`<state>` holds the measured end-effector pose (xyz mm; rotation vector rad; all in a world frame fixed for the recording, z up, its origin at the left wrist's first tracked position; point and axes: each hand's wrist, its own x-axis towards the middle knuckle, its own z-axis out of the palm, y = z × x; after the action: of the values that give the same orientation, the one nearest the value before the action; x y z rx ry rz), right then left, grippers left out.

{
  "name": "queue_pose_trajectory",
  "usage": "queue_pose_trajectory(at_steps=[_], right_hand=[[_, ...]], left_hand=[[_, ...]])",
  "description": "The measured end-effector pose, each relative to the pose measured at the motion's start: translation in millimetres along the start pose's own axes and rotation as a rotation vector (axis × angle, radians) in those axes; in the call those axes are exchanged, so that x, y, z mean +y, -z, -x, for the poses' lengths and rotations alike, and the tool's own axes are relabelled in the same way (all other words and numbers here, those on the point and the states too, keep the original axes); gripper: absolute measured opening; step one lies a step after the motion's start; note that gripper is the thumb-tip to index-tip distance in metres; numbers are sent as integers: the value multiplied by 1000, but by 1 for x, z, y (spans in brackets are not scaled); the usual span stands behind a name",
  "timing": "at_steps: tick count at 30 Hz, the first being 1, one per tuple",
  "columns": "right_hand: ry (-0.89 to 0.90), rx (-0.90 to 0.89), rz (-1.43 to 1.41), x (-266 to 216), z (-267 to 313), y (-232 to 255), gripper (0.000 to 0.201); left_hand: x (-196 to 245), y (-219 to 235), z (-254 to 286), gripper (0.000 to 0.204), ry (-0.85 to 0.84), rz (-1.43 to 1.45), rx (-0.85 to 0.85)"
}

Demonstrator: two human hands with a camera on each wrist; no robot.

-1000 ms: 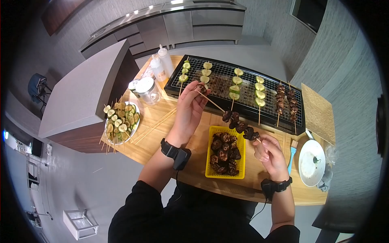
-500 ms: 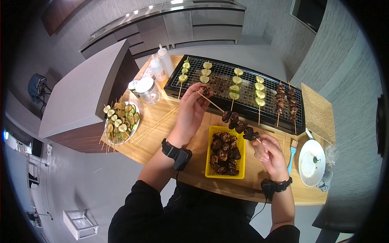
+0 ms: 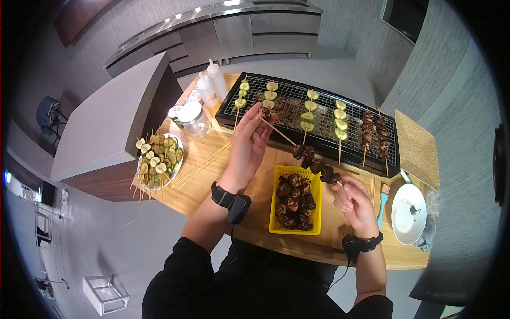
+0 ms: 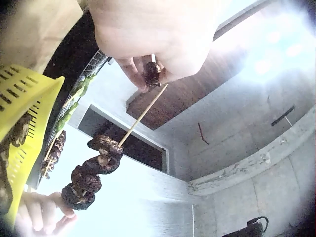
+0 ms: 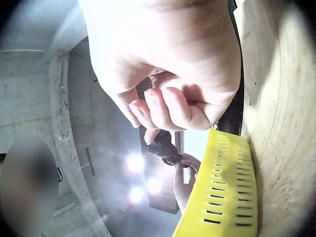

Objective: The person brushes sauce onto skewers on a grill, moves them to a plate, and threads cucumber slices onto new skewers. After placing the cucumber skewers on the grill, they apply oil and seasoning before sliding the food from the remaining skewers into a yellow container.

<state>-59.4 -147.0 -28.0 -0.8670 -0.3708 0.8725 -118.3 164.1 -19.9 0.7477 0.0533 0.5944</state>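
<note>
My left hand (image 3: pixel 249 141) pinches a dark mushroom piece (image 3: pixel 265 113) between thumb and fingers, at the pointed end of a wooden skewer (image 3: pixel 280 131). In the left wrist view that piece (image 4: pixel 152 74) is just off the skewer's tip. Several dark mushroom pieces (image 3: pixel 317 166) are threaded on the skewer's lower half. My right hand (image 3: pixel 357 206) holds the skewer's other end, its fingers curled. Below the skewer stands a yellow basket (image 3: pixel 272 223) with more dark pieces inside; its slotted wall (image 5: pixel 224 187) shows in the right wrist view.
Behind the hands is a black grill (image 3: pixel 297 133) with zucchini and dark skewers. To the left are a plate of zucchini skewers (image 3: pixel 159 162), bare skewers (image 3: pixel 204 165), a jar (image 3: pixel 194 118) and squeeze bottles (image 3: pixel 217 78). A brush (image 3: pixel 382 204) and white pan (image 3: pixel 408 215) lie right.
The left hand has shifted very slightly with its mushroom piece. The skewer has moved slightly to the right; both hands keep their hold.
</note>
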Motion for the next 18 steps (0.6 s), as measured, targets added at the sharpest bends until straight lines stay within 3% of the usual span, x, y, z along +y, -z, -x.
queue_pose_trajectory(at_steps=[18], right_hand=[[9,8,-18,-1,0,2,23]], left_hand=[[3,1,-3,47,-87,47,7]])
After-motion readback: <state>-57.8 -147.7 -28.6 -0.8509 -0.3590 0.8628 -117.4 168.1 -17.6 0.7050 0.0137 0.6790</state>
